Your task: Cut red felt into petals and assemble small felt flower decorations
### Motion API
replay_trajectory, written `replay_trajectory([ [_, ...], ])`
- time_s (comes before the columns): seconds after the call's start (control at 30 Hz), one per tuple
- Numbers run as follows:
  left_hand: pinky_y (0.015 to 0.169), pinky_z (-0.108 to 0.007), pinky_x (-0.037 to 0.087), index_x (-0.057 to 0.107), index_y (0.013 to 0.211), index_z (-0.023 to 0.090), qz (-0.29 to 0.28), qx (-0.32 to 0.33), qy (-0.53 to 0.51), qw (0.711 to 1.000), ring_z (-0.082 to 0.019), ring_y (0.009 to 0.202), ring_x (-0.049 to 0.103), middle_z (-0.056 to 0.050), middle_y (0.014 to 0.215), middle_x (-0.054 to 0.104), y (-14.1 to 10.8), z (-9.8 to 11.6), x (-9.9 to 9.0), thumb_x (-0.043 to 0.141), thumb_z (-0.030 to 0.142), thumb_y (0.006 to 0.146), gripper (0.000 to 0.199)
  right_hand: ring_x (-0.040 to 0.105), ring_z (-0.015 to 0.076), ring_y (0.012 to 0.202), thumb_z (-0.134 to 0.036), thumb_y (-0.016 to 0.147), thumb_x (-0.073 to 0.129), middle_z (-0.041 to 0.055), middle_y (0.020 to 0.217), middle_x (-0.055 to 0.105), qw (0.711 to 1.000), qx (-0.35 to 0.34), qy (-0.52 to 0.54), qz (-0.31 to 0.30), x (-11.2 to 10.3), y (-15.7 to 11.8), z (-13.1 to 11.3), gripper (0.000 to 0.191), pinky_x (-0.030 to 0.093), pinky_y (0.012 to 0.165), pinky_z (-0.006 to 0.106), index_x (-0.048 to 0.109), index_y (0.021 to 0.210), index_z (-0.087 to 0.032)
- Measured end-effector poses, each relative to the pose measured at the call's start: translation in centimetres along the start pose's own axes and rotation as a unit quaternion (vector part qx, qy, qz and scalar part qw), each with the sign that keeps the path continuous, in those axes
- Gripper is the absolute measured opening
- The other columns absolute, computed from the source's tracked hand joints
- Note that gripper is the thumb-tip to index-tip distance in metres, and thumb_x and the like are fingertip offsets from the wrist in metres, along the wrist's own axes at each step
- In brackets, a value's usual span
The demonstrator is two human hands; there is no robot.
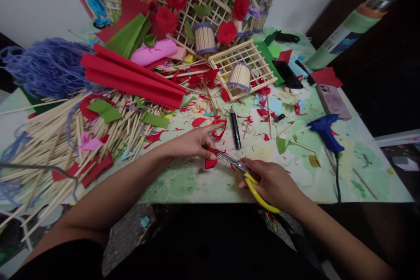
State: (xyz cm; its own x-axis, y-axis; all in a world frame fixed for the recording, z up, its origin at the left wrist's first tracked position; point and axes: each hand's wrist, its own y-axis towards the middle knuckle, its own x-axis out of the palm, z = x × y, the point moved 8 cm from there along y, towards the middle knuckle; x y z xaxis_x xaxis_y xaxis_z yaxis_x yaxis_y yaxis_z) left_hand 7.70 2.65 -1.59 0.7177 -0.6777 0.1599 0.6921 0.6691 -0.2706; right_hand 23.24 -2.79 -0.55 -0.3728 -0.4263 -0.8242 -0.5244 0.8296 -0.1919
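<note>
The left hand (198,142) has its thumb and fingers closed on a small piece of red crepe paper (210,161), held near the front edge of the table (183,190). The right hand (272,181) is wrapped round the yellow-handled scissors (242,166), whose blades point at the paper and meet it beside the left thumb. The pinch probably keeps the limp paper firm against the blades; how far they are parted is too small to tell. A thin red strip (224,130) curls by the extended left index finger; whether it joins the pinched piece cannot be made out.

Just beyond the scissors lies a black pen-like tool (235,129), close enough that the hands might knock it. Red scraps are scattered around it. A blue glue gun (324,132) rests to the right, apart from the hands, perhaps to keep its nozzle out of the way; its cord (337,179) runs over the front edge. A pink phone (334,101) lies behind it.

Left of the hands, a heap of wooden sticks (108,133) crowds the left forearm, with folded red crepe paper sheets (131,76) and blue-purple yarn (49,68) behind. Farther back, a stick lattice (254,89) bearing a small stick pot (240,76) leaves little room beyond the scraps.
</note>
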Motion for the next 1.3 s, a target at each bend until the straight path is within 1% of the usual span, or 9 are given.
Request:
replay_trajectory([
  [0.1,0.057,-0.023,0.045,0.012,0.148,0.015,-0.001,-0.021,-0.031,0.999,-0.012,0.055,0.06,0.0,0.062,0.065,0.1,-0.4,0.1,0.07,0.004,0.066,0.101,0.055,0.0142,0.059,-0.048,0.081,0.056,0.003,0.075,0.064,1.0,0.003,-0.006,0.005,0.0,0.0,0.1,0.037,0.034,0.053,0.023,0.062,0.107,-0.021],
  [0.4,0.054,-0.02,0.043,0.013,0.147,0.015,-0.033,-0.006,-0.04,0.999,-0.01,0.054,0.059,0.001,0.061,0.066,0.1,-0.1,0.6,0.069,0.004,0.066,0.1,0.054,0.0138,0.058,-0.05,0.08,0.056,0.0043,0.078,0.065,1.0,-0.006,-0.018,0.011,0.0,0.5,-0.4,0.042,0.034,0.052,0.023,0.061,0.109,-0.021],
  [0.57,0.055,-0.02,0.042,0.014,0.147,0.015,-0.021,-0.011,-0.031,0.999,-0.011,0.055,0.059,0.0,0.062,0.066,0.1,-0.3,0.4,0.07,0.004,0.065,0.101,0.056,0.015,0.06,-0.053,0.079,0.057,0.0054,0.079,0.066,1.0,-0.005,-0.015,0.014,0.0,0.7,-0.4,0.046,0.036,0.054,0.024,0.061,0.11,-0.02],
  [0.8,0.054,-0.021,0.041,0.014,0.147,0.016,-0.013,-0.01,-0.035,0.999,-0.011,0.053,0.058,0.001,0.061,0.066,0.0,-0.3,0.2,0.071,0.006,0.064,0.101,0.055,0.0143,0.059,-0.053,0.08,0.056,0.0032,0.073,0.065,1.0,-0.008,0.012,0.006,0.1,0.9,-0.5,0.041,0.036,0.053,0.023,0.063,0.102,-0.02],
  [0.9,0.054,-0.021,0.042,0.011,0.148,0.016,-0.002,-0.018,-0.057,0.998,-0.012,0.052,0.059,0.0,0.061,0.066,0.1,-0.4,0.1,0.072,0.007,0.064,0.104,0.053,0.0135,0.057,-0.051,0.08,0.056,0.0028,0.073,0.065,0.999,-0.002,0.029,0.019,0.0,0.9,-0.3,0.038,0.035,0.052,0.023,0.063,0.102,-0.02],
  [0.97,0.054,-0.023,0.043,0.009,0.148,0.015,0.022,-0.013,-0.077,0.997,-0.014,0.053,0.061,-0.002,0.062,0.068,0.3,-0.6,-0.1,0.073,0.009,0.064,0.105,0.052,0.0135,0.055,-0.051,0.079,0.058,0.0018,0.07,0.064,0.998,0.021,0.043,0.047,-0.2,0.9,0.2,0.038,0.035,0.052,0.024,0.063,0.102,-0.021],
  [1.07,0.052,-0.023,0.044,0.009,0.148,0.016,0.103,0.028,-0.125,0.986,-0.014,0.052,0.062,-0.002,0.065,0.069,0.5,-0.6,-1.2,0.075,0.012,0.065,0.106,0.048,0.0131,0.052,-0.052,0.077,0.06,-0.001,0.06,0.058,0.984,0.077,0.117,0.112,-0.7,1.1,1.2,0.041,0.035,0.05,0.024,0.064,0.101,-0.02],
  [1.17,0.055,-0.022,0.045,0.015,0.147,0.016,0.188,0.065,-0.17,0.965,-0.012,0.053,0.062,0.0,0.064,0.068,0.4,-0.7,-2.0,0.078,0.013,0.061,0.107,0.05,0.0137,0.054,-0.05,0.071,0.067,-0.0011,0.061,0.057,0.944,0.098,0.258,0.181,-0.7,2.1,1.4,0.047,0.038,0.049,0.025,0.062,0.105,-0.017],
  [1.3,0.059,-0.023,0.047,0.02,0.146,0.017,0.24,0.07,-0.204,0.947,-0.012,0.055,0.062,0.002,0.063,0.068,0.2,-1.0,-2.1,0.081,0.014,0.058,0.107,0.056,0.0158,0.061,-0.041,0.063,0.075,0.0019,0.072,0.064,0.889,0.081,0.374,0.253,-0.5,4.2,0.3,0.056,0.047,0.055,0.028,0.058,0.111,-0.018],
])
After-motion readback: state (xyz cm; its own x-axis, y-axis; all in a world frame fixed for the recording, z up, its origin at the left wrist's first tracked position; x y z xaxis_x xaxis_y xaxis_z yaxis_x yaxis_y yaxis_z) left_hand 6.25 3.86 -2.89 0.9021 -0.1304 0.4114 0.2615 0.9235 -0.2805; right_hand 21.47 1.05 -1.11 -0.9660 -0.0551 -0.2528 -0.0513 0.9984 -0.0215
